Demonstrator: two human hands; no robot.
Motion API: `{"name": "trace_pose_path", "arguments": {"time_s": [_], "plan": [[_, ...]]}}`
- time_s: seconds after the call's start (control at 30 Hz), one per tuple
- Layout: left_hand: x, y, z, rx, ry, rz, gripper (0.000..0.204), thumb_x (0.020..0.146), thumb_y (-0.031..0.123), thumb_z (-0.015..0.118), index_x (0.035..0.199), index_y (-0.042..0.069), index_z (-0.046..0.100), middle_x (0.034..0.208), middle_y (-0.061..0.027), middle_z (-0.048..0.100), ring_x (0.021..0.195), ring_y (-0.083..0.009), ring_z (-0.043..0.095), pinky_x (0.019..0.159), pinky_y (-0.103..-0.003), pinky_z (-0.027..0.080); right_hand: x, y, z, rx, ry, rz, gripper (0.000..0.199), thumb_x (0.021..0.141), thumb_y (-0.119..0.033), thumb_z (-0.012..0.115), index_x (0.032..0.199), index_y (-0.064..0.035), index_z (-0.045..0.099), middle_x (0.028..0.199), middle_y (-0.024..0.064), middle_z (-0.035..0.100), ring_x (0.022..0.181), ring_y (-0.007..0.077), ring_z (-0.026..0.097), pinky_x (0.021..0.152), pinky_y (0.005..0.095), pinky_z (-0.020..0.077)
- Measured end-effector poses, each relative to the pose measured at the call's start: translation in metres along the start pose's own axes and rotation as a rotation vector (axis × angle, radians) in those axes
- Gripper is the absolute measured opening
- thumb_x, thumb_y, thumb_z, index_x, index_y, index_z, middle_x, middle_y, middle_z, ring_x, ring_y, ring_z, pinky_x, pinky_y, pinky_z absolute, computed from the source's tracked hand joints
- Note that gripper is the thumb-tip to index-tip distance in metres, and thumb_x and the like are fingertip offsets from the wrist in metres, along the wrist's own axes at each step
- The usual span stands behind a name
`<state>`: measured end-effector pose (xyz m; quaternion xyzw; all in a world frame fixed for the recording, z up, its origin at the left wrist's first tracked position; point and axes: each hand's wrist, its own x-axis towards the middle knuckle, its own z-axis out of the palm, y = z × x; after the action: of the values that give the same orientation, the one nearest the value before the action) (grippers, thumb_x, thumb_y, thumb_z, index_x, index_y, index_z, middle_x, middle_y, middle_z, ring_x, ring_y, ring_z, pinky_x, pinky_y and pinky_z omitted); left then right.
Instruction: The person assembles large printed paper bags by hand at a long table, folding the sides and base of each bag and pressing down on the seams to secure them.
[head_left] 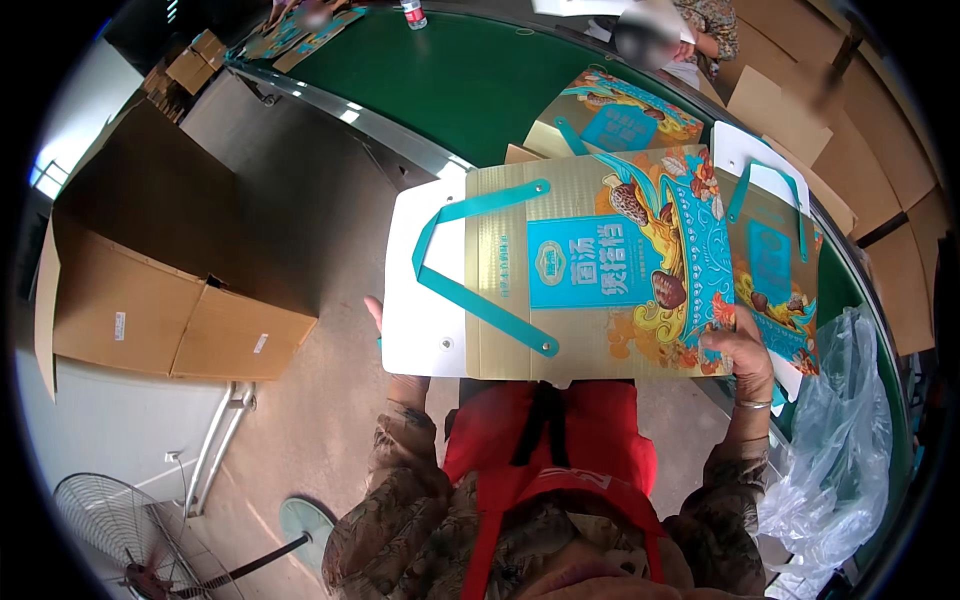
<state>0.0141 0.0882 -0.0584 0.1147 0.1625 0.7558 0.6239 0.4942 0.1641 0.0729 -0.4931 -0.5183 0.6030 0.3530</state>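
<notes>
A flat gold gift bag (500, 300) with a blue panel, mushroom artwork, a white flap and a teal ribbon handle (480, 305) lies across both my hands, in front of my red apron. My left hand (374, 312) is under the white flap at the left end; only a bit of it shows past the edge, and most fingers are hidden behind the bag. At the lower right corner, my right hand (742, 350) grips the bag, thumb on the printed face. Close beside that hand, another such bag (768, 260) lies on the green table, and a third bag (620, 112) lies farther back.
The green table (440, 70) curves along the far and right sides, with crumpled clear plastic (835, 450) on its right. A bottle (413, 14) and another person (708, 28) are at the far side. Large cartons (130, 300) stand left, a fan (120, 530) lower left.
</notes>
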Motion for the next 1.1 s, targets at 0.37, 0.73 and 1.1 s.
{"name": "trace_pose_path", "arguments": {"time_s": [0.37,0.73,1.1], "plan": [[-0.073,-0.014,-0.015,0.695,0.212,-0.179,0.062,0.093,0.025,0.067,0.145,0.004,0.041,0.137,-0.0143,0.054,0.123,-0.0296,0.054,0.105,-0.042,0.045,0.061,-0.066,0.029,-0.328,-0.094,-0.359,0.039,0.084,0.006,0.063,0.123,0.0048,0.061,0.105,0.002,0.068,0.086,0.0059,0.059,0.076,0.0232,0.0486],[-0.125,-0.037,0.006,0.699,0.067,-0.428,0.05,0.098,0.024,0.059,0.142,0.004,0.044,0.133,-0.0117,0.057,0.121,-0.0269,0.056,0.101,-0.04,0.047,-0.006,-0.056,-0.004,-0.338,0.013,-0.266,0.042,0.083,0.008,0.057,0.125,0.0054,0.06,0.108,0.0031,0.067,0.09,0.0091,0.059,0.078,0.0267,0.0484],[-0.103,-0.069,0.06,0.699,-0.071,-0.467,0.046,0.1,0.013,0.049,0.143,0.0,0.039,0.136,-0.0116,0.052,0.122,-0.0225,0.053,0.102,-0.038,0.045,-0.076,-0.088,-0.034,-0.696,0.511,-0.301,0.041,0.085,-0.004,0.068,0.124,0.0047,0.061,0.082,0.0073,0.07,0.071,0.0114,0.062,0.067,0.0287,0.0518]]}}
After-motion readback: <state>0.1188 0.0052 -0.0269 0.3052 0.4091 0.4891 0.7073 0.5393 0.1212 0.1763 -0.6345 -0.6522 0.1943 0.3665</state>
